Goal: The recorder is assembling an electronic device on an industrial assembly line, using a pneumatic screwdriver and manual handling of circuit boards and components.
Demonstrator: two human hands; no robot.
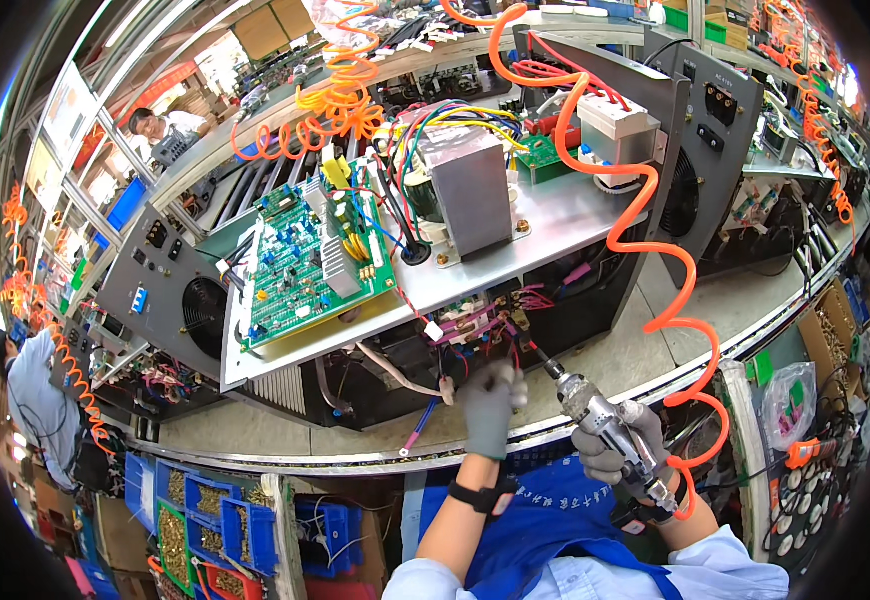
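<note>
Left hand: one grey-gloved left hand, black band at the wrist, fingers curled together at the open near side of the chassis, touching the wire bundle; whether it pinched a wire could not be told.
Right hand: one gloved right hand, fingers clamped round the pneumatic screwdriver.
Screwdriver: one, bit pointed up-left into the near chassis opening, just right of the left hand.
Air hose: one orange coiled hose ran from the tool's base to the far side.
Chassis: one open metal chassis, centre; one green circuit board on its left, one grey transformer to the right.
Surface: pale curved bench.
Room: assembly line; blue parts bins near left; two other workers at left.
</note>
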